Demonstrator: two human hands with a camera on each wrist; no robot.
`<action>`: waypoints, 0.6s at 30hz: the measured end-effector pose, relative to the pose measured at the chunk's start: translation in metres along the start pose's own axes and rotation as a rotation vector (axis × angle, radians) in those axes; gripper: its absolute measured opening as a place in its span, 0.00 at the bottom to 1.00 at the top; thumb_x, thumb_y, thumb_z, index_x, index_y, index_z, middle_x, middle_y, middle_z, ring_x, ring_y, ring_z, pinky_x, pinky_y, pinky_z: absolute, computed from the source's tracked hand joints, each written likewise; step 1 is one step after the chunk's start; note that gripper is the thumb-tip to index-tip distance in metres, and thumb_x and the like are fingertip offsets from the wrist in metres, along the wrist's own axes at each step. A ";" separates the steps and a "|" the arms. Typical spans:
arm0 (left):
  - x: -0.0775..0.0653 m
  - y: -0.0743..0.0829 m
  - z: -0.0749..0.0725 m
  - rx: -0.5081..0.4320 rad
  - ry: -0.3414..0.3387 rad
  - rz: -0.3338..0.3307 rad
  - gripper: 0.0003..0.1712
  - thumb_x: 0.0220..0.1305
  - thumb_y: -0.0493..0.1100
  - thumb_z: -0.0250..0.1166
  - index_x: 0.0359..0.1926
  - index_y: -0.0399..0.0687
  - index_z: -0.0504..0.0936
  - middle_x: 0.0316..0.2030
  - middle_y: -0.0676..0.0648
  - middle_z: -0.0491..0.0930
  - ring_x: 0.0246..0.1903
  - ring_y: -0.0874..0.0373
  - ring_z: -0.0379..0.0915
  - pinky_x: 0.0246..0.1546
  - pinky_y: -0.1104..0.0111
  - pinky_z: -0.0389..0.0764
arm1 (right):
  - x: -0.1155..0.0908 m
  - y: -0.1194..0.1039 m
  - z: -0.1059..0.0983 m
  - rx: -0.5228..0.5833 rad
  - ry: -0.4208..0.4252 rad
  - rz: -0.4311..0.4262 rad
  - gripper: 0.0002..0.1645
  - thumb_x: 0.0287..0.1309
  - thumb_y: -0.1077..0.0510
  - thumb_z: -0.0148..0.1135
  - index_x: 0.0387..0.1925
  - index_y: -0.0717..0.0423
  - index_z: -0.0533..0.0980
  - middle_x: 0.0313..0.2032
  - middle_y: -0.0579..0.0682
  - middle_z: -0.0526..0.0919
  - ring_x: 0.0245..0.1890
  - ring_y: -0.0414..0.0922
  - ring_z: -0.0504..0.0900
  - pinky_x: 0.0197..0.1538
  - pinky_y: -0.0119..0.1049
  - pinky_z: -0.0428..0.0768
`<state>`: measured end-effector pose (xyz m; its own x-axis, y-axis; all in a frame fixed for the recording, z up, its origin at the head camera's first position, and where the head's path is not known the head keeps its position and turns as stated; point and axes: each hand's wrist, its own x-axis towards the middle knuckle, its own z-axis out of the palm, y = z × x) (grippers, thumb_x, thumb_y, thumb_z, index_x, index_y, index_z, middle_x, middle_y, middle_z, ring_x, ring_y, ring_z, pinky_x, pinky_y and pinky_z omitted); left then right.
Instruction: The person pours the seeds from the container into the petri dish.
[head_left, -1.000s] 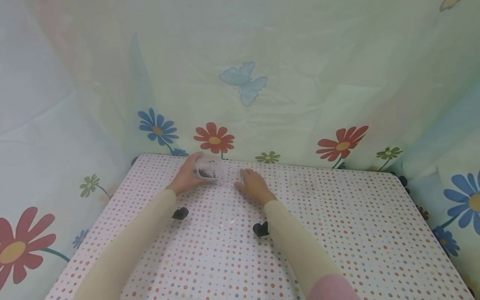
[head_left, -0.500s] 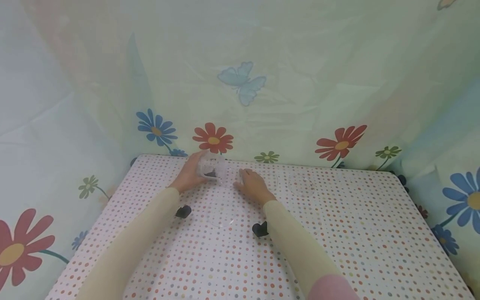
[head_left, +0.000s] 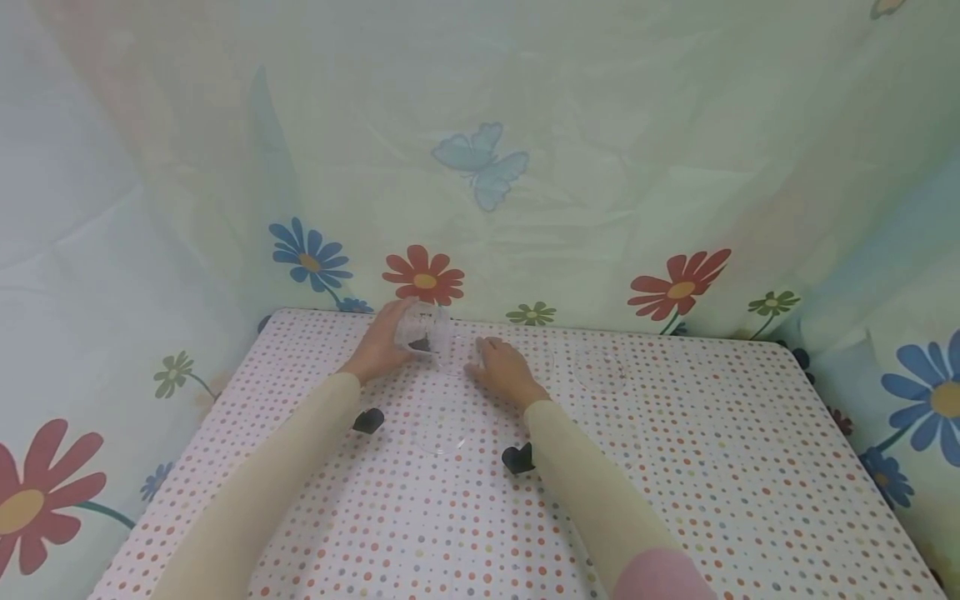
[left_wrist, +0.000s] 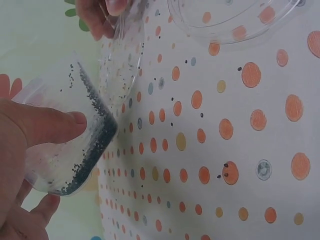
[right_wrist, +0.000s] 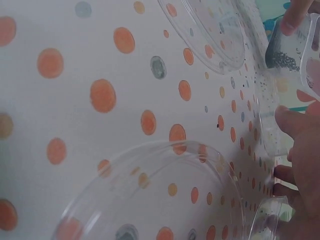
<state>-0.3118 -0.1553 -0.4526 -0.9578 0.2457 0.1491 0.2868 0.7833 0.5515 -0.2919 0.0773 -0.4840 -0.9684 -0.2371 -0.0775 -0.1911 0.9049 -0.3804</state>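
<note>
My left hand point(head_left: 381, 346) grips a tilted clear plastic cup point(head_left: 423, 325) near the back edge of the table. Small black grains point(left_wrist: 97, 142) have gathered along its lower side in the left wrist view, and some cling to the wall. To the right of it, my right hand point(head_left: 504, 372) holds a clear round plastic dish point(right_wrist: 269, 117) at its rim, with the thumb on the near side. The tilted cup is close above this dish. A few grains lie inside the dish, and several more are scattered on the dotted tabletop point(left_wrist: 200, 145).
More clear round dishes stand on the table: one point(head_left: 441, 427) in front of the hands, one point(head_left: 600, 371) to the right, and one point(right_wrist: 275, 202) just beyond my right hand. A floral curtain point(head_left: 585, 208) hangs behind the table. Small black devices point(head_left: 518, 457) sit by both wrists.
My left hand has moved slightly right and tipped the cup further, and less of the dark mass shows in it. The right hand has stayed in place.
</note>
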 end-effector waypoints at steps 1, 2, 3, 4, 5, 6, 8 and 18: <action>0.000 0.000 0.000 0.006 0.002 -0.005 0.56 0.44 0.38 0.72 0.69 0.69 0.48 0.69 0.52 0.51 0.69 0.51 0.48 0.65 0.52 0.61 | 0.000 0.000 0.000 -0.002 -0.002 -0.003 0.38 0.61 0.40 0.50 0.68 0.51 0.55 0.67 0.53 0.60 0.67 0.52 0.59 0.69 0.47 0.58; 0.000 0.000 0.000 0.009 0.003 -0.008 0.56 0.44 0.38 0.72 0.69 0.69 0.48 0.69 0.52 0.51 0.69 0.52 0.48 0.65 0.52 0.61 | 0.000 0.000 0.000 0.001 -0.004 -0.002 0.39 0.60 0.40 0.50 0.68 0.51 0.55 0.67 0.53 0.59 0.67 0.52 0.59 0.69 0.47 0.58; 0.000 0.000 0.000 0.012 0.004 -0.011 0.57 0.44 0.37 0.72 0.68 0.70 0.48 0.69 0.53 0.51 0.69 0.52 0.48 0.65 0.52 0.61 | 0.000 0.000 0.001 -0.004 -0.007 -0.001 0.39 0.61 0.40 0.49 0.68 0.51 0.54 0.67 0.53 0.59 0.67 0.52 0.58 0.69 0.47 0.58; 0.000 0.000 0.000 0.014 0.005 -0.013 0.57 0.44 0.37 0.72 0.68 0.71 0.48 0.69 0.53 0.51 0.69 0.52 0.48 0.65 0.52 0.61 | 0.000 0.000 0.001 -0.003 -0.009 -0.001 0.39 0.61 0.40 0.49 0.68 0.51 0.54 0.67 0.53 0.59 0.68 0.52 0.58 0.69 0.47 0.58; 0.000 0.000 0.000 0.014 0.005 -0.013 0.57 0.44 0.37 0.72 0.68 0.71 0.47 0.69 0.53 0.51 0.69 0.52 0.47 0.65 0.52 0.60 | 0.000 0.000 0.001 -0.005 -0.010 0.002 0.39 0.61 0.39 0.49 0.68 0.50 0.54 0.68 0.53 0.59 0.68 0.51 0.58 0.69 0.47 0.57; 0.000 0.000 0.000 0.017 0.004 -0.016 0.57 0.45 0.37 0.72 0.68 0.73 0.47 0.69 0.53 0.51 0.69 0.52 0.47 0.65 0.52 0.60 | 0.000 0.000 0.002 -0.008 -0.010 0.005 0.39 0.61 0.39 0.49 0.68 0.50 0.54 0.68 0.52 0.59 0.68 0.51 0.58 0.69 0.47 0.57; 0.001 0.000 0.001 0.015 0.005 -0.013 0.56 0.45 0.38 0.71 0.68 0.73 0.47 0.69 0.55 0.51 0.69 0.53 0.46 0.66 0.52 0.60 | 0.000 0.000 0.002 -0.014 -0.005 0.006 0.39 0.61 0.39 0.49 0.68 0.50 0.54 0.68 0.52 0.59 0.68 0.51 0.58 0.69 0.47 0.58; 0.004 0.001 0.002 0.051 0.009 0.039 0.54 0.47 0.39 0.71 0.68 0.74 0.48 0.69 0.56 0.52 0.70 0.53 0.44 0.66 0.52 0.59 | 0.000 0.000 0.001 -0.014 0.006 0.006 0.39 0.61 0.39 0.49 0.68 0.51 0.54 0.67 0.53 0.59 0.68 0.51 0.58 0.69 0.47 0.58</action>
<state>-0.3154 -0.1521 -0.4529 -0.9460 0.2718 0.1769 0.3242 0.8014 0.5026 -0.2917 0.0765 -0.4852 -0.9705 -0.2293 -0.0744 -0.1872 0.9113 -0.3667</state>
